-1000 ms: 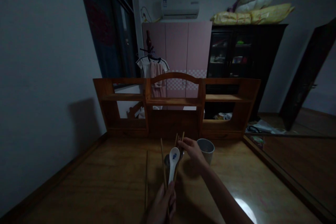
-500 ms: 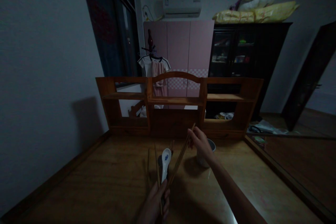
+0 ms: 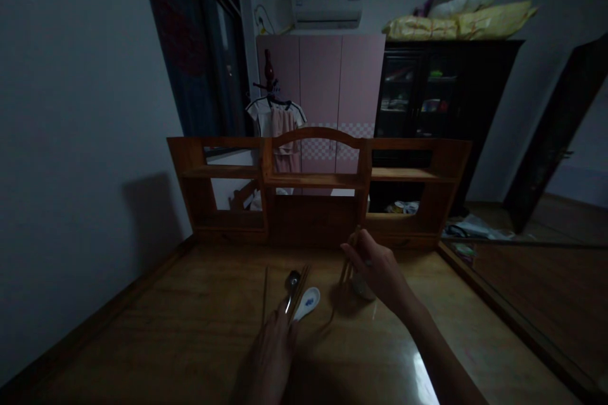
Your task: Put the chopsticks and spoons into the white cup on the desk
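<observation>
My left hand [image 3: 273, 354] lies low over the tabletop, its fingers stretched across the handle ends of several utensils. Beyond its fingertips are a metal spoon [image 3: 293, 278], some wooden chopsticks [image 3: 300, 289] and a white spoon with a blue mark [image 3: 310, 301]. Another chopstick [image 3: 265, 294] lies just left of these. Farther right, my right hand [image 3: 373, 266] pinches wooden chopsticks [image 3: 342, 285] near their upper ends; they slant down toward the table. Behind this hand stands a light-coloured cup [image 3: 363, 289], mostly covered by the hand.
A wooden shelf unit [image 3: 313, 182] runs along the back of the wooden table [image 3: 190, 329]. The wall [image 3: 85, 171] borders the left side, and a raised edge [image 3: 503, 316] runs along the right. The room is dim.
My left hand has lowered, and the white spoon it held upright now lies tilted right on the table. My right hand has moved slightly right and down, bringing its chopsticks steeper beside the cup.
</observation>
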The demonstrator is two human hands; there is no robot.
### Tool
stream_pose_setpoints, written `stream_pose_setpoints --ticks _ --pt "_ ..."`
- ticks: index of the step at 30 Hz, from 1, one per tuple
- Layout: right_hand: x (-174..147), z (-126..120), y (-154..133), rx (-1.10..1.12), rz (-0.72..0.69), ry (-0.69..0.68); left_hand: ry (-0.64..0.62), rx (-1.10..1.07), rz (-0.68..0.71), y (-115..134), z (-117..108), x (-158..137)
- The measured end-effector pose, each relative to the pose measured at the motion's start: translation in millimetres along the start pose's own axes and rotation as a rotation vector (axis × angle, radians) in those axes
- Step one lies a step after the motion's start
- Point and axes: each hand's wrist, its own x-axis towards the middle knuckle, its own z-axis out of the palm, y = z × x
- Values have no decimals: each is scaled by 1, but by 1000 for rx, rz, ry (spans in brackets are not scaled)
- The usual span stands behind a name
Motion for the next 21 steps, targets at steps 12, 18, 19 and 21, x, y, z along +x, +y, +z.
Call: stream_pose_setpoints --ticks 12,18,19,21 --pt "-14 18 19 43 -45 -120 112 -28 121 0 14 20" --pt "-15 28 24 145 -39 -175 -75 -706 161 43 28 21" --pt "-14 28 24 150 -36 -180 -94 -754 157 48 32 22" --pt "-13 27 22 144 -27 -186 -115 -813 167 56 40 25"
